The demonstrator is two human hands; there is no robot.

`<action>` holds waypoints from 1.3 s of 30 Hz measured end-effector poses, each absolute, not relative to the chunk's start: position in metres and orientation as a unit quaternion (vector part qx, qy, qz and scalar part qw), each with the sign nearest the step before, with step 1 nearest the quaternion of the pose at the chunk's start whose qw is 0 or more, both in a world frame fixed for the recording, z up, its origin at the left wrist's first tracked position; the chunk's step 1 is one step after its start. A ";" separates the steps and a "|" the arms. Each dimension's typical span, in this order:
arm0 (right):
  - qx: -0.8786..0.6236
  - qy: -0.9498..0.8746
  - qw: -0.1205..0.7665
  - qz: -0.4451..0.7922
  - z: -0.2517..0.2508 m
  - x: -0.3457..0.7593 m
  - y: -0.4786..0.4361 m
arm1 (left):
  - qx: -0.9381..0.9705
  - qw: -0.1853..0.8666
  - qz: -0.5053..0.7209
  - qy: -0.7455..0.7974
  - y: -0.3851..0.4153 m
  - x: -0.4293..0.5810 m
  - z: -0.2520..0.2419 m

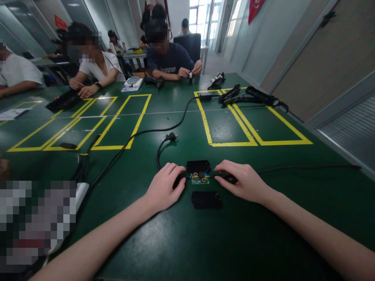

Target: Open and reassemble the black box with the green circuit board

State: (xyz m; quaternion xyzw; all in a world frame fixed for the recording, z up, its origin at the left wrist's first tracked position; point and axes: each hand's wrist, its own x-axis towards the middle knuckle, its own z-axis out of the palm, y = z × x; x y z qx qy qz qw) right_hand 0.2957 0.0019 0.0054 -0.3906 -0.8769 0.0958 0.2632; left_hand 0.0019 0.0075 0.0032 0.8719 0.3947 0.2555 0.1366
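Note:
Between my hands sits a small green circuit board [200, 179] with ring-shaped coils on it. My left hand [165, 185] pinches the black cable end at the board's left side. On the opposite side, my right hand [241, 180] is closed on the other black cable end, whose thin wires run to the board. One black plastic case half [198, 166] lies just behind the board, and a second case half [206, 200] lies in front of it, touched by neither hand. A black power plug [172, 136] rests behind my left hand, its cord curving down toward that hand.
A long black cable [152, 131] crosses the green table [181, 242] to an inline black box [205, 96]. Yellow tape [234, 144] marks rectangles. Dark tool-like parts [258, 95] lie at back right. A co-worker [171, 58] sits opposite, and a power drill [158, 82] lies nearby.

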 end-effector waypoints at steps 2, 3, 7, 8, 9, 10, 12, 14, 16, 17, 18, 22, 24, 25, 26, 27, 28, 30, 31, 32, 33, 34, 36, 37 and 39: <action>-0.404 -0.878 0.239 0.094 0.004 0.301 0.005 | 0.873 0.126 0.252 0.397 0.009 0.001 0.002; -0.410 -0.878 0.228 0.093 0.003 0.303 0.006 | 0.875 0.120 0.247 0.398 0.009 0.001 0.002; -0.440 -0.871 0.198 0.096 0.000 0.306 0.008 | 0.880 0.102 0.227 0.405 0.010 0.001 -0.002; -0.446 -0.868 0.194 0.100 0.000 0.305 0.008 | 0.881 0.096 0.220 0.408 0.010 0.001 -0.003; -0.451 -0.866 0.189 0.105 -0.001 0.305 0.008 | 0.883 0.088 0.211 0.409 0.011 0.001 -0.004; -0.455 -0.864 0.185 0.109 -0.001 0.304 0.009 | 0.886 0.080 0.201 0.410 0.012 0.001 -0.005; -0.457 -0.863 0.182 0.112 -0.001 0.303 0.009 | 0.894 0.069 0.178 0.406 0.013 0.000 -0.006; -0.454 -0.865 0.184 0.108 -0.001 0.302 0.009 | 0.899 0.066 0.161 0.402 0.015 -0.001 -0.006; -0.446 -0.869 0.187 0.103 -0.001 0.301 0.009 | 0.902 0.067 0.154 0.397 0.016 -0.003 -0.005; -0.443 -0.871 0.187 0.100 -0.002 0.301 0.009 | 0.904 0.067 0.154 0.394 0.017 -0.004 -0.005; -0.440 -0.873 0.188 0.098 -0.002 0.301 0.009 | 0.905 0.065 0.158 0.389 0.017 -0.004 -0.004; -0.425 -0.878 0.190 0.115 0.000 0.303 0.008 | 0.920 0.082 0.171 0.344 0.017 -0.007 -0.001; -0.413 -0.881 0.185 0.141 0.003 0.305 0.006 | 0.926 0.102 0.175 0.318 0.016 -0.009 0.001; -0.406 -0.882 0.182 0.155 0.004 0.306 0.005 | 0.928 0.111 0.178 0.308 0.016 -0.009 0.002; -0.400 -0.883 0.179 0.168 0.006 0.307 0.003 | 0.929 0.119 0.180 0.300 0.015 -0.010 0.003; -0.394 -0.884 0.176 0.179 0.008 0.308 0.001 | 0.930 0.127 0.182 0.294 0.015 -0.010 0.003; -0.388 -0.885 0.174 0.188 0.009 0.309 -0.001 | 0.930 0.135 0.183 0.288 0.014 -0.010 0.004; -0.377 -0.888 0.171 0.198 0.012 0.309 -0.004 | 0.932 0.150 0.185 0.274 0.012 -0.011 0.006; -0.371 -0.890 0.170 0.202 0.013 0.308 -0.006 | 0.933 0.155 0.184 0.268 0.011 -0.011 0.006; -0.365 -0.893 0.167 0.204 0.014 0.307 -0.007 | 0.934 0.158 0.182 0.264 0.010 -0.012 0.007; -0.361 -0.895 0.163 0.206 0.015 0.307 -0.008 | 0.935 0.160 0.179 0.262 0.010 -0.012 0.007; -0.360 -0.896 0.158 0.206 0.015 0.306 -0.008 | 0.936 0.161 0.173 0.262 0.009 -0.012 0.007; -0.360 -0.899 0.145 0.205 0.015 0.305 -0.008 | 0.937 0.163 0.160 0.266 0.009 -0.012 0.007; -0.362 -0.899 0.140 0.204 0.015 0.305 -0.008 | 0.936 0.165 0.154 0.269 0.009 -0.012 0.007; -0.364 -0.897 0.139 0.207 0.015 0.305 -0.006 | 0.934 0.168 0.145 0.280 0.009 -0.012 0.006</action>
